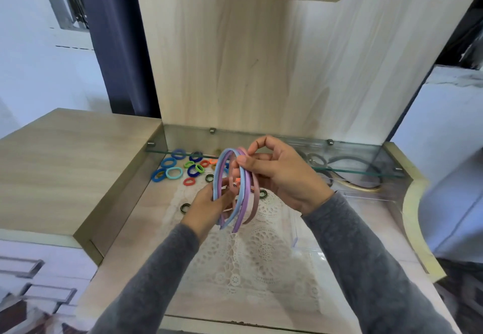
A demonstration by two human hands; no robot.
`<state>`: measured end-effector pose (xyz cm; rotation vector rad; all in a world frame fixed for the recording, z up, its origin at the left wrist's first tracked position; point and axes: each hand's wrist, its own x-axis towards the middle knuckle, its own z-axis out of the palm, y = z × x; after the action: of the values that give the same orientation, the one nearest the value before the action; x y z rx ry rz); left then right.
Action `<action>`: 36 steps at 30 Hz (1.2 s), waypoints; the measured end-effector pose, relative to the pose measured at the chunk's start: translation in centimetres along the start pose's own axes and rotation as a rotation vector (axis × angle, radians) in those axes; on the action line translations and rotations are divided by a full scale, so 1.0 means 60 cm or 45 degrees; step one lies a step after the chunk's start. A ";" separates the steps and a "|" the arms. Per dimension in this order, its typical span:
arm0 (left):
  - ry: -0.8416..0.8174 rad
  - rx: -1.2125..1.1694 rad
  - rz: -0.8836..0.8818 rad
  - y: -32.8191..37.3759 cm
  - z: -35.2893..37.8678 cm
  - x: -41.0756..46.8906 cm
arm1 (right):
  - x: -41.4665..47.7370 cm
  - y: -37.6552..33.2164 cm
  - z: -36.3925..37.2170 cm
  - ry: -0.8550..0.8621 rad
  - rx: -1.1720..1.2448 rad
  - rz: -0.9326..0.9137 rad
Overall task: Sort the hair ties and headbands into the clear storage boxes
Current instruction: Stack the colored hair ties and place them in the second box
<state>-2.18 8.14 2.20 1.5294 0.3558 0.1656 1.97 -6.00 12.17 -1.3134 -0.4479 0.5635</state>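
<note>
A tall wooden panel (pixel 261 59) stands upright well beyond the fingers of both hands. Below the fingers lies the pale desk top (pixel 125 242), and a white lace cloth (pixel 261 255) is spread on it directly under them. A glass shelf (pixel 352 170) runs across just beyond the fingertips, fixed to the panel. To the right of the right hand's fingers sits a clear storage box (pixel 366 195), with dark headbands (pixel 360 162) and a beige one curled inside; its exact edges are hard to make out.

The right hand (pixel 282 176) is raised over the cloth, its thumb and curled fingers pinching the top of three thin headbands held together on edge. The left hand (pixel 206 208) grips the same bunch lower down, fingers wrapped round the near-left side of the arcs. The blue headband (pixel 242 190) is nearest the left fingers, the purple headband (pixel 247 195) in the middle, and the pink headband (pixel 256 192) nearest the right palm.

Coloured hair ties (pixel 173 172) lie scattered on the desk beyond and to the left of the left fingers. A small black tie (pixel 186 207) lies just left of that hand.
</note>
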 end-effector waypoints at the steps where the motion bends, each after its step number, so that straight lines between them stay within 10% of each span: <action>1: -0.003 -0.004 -0.004 0.001 0.007 0.002 | -0.003 -0.003 -0.007 0.007 0.024 -0.010; 36: -0.280 0.726 1.033 -0.052 0.261 0.102 | -0.162 0.094 -0.372 0.613 -0.459 0.071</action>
<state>8.31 -4.79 -1.59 2.1679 -0.4553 0.5588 7.05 -28.34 2.18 -1.7519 -0.1135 0.1987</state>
